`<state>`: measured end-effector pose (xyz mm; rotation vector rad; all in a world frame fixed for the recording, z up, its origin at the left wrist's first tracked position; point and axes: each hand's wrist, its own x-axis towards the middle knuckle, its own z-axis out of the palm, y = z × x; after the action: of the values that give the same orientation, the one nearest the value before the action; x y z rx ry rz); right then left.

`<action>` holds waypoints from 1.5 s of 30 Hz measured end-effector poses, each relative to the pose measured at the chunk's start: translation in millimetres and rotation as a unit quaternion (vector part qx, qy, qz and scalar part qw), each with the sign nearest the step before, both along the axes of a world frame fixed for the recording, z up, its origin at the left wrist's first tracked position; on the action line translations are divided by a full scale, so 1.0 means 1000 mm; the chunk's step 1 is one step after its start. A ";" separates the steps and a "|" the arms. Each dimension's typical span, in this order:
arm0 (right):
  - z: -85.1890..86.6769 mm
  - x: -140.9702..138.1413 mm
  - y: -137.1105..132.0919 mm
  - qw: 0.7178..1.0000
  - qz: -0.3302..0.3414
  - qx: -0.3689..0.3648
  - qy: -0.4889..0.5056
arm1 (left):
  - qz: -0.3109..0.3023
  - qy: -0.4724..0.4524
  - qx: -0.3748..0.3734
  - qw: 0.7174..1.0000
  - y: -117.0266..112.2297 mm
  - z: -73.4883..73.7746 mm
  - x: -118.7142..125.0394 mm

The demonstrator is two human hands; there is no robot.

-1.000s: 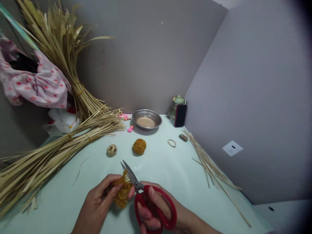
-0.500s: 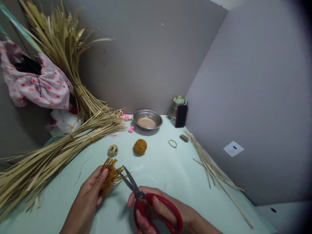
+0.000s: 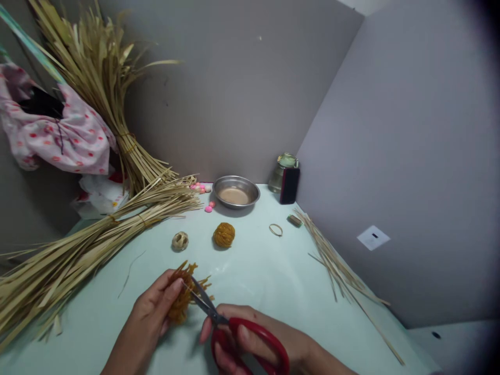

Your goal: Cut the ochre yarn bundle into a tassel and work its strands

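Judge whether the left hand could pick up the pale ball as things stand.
Probably not: the left hand holds brown strands, with the scissors at them, though nothing seems to block the way to the pale ball.

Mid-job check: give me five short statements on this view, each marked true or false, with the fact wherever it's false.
1. The right hand holds the red-handled scissors. True.
2. The red-handled scissors are fully shut. False: they are open, the blades parted.
3. The left hand grips a bunch of mustard strands. True.
4. The mustard ball sits inside the metal bowl. False: it lies on the table, nearer the person.
5. The phone stands in front of the glass jar. True.
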<state>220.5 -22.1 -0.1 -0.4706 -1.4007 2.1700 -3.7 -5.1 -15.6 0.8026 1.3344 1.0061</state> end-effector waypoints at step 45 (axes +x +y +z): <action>-0.006 -0.008 0.011 0.929 -0.352 -0.100 -0.057 | -0.124 -0.001 0.044 0.991 -0.010 -0.008 0.018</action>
<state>212.3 -11.1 -5.9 -1.0141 -0.8630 1.6996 14.4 -15.2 -23.2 1.0068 1.1621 0.8717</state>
